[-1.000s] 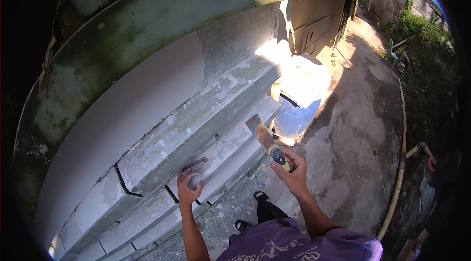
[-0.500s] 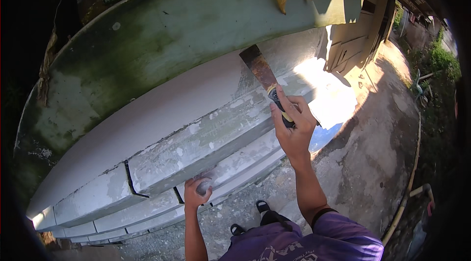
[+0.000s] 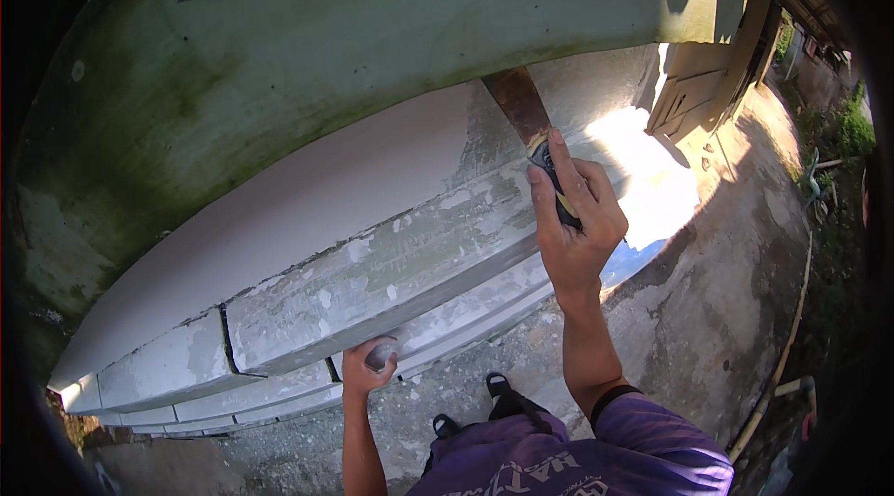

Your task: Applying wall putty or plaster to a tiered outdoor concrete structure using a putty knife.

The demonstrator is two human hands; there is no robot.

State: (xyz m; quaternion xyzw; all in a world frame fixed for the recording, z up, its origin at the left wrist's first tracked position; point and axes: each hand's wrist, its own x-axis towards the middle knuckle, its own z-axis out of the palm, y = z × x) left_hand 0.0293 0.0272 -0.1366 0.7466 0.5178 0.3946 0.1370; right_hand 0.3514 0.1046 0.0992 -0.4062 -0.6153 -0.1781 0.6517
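Observation:
My right hand grips a putty knife by its black and yellow handle, index finger laid forward toward the blade. The wide, rust-brown blade points up and away, its far end meeting the lower edge of the green overhang in this view. Behind the blade, a smooth whitish wall band borders a rougher grey patch. Below runs a patchy grey ledge. My left hand is low beside it, fingers curled around a small rounded grey thing whose kind I cannot make out.
A dark gap splits the ledge at left. Bright sun hits the wall's right end, near a tan panel. Stained concrete lies under my sandalled feet. A thin pipe and plants edge the right side.
The view has shifted closer to the wall, with the green overhang larger. My right hand and the putty knife appear slightly farther right. Both hands keep their grip.

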